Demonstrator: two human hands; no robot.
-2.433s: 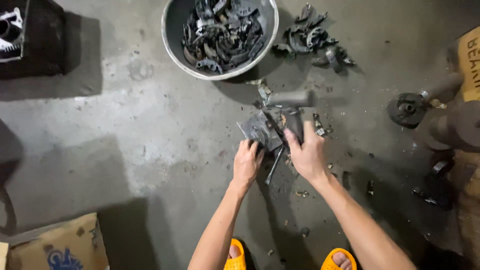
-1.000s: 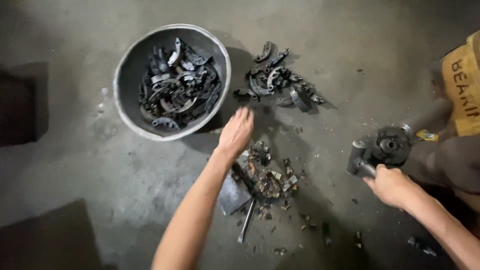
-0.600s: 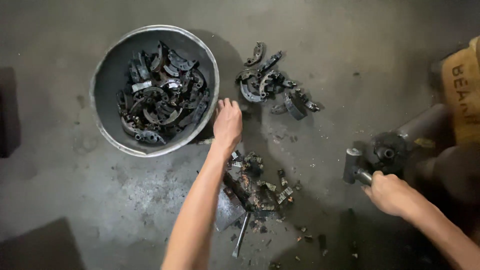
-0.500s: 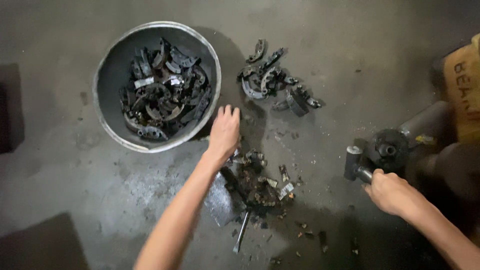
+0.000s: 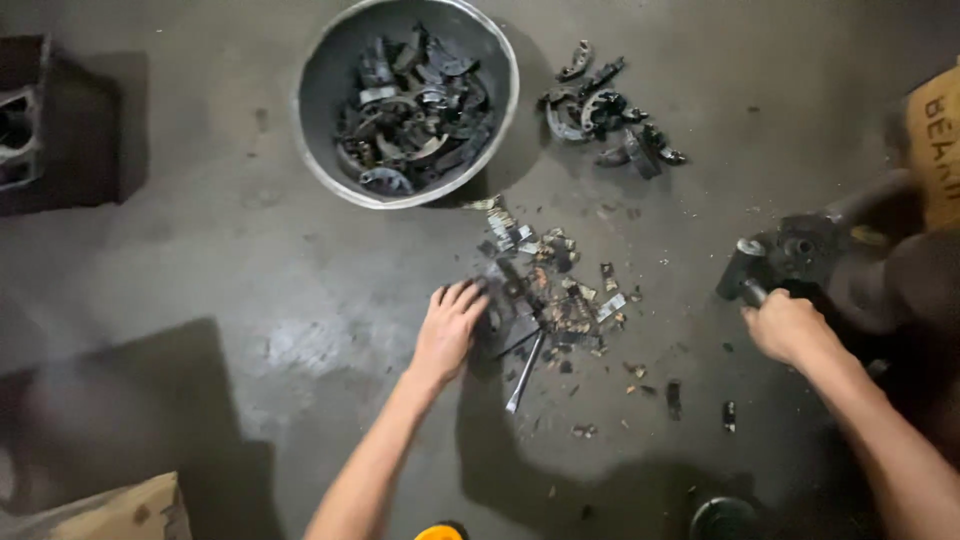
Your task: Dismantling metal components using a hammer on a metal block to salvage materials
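Left grip near basin (metal scraps)

floor: grey concrete, stained | far left: dark hollow block against the edge | bottom left: cardboard box corner | right edge: tan printed sack | bottom: round black object, partly cut off

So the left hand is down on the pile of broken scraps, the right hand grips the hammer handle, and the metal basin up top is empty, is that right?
Not quite. The head view shows the metal basin is filled with dark curved metal parts, not empty. The rest holds: the left hand rests on the pile of broken scraps, and the right hand grips the hammer by its handle.
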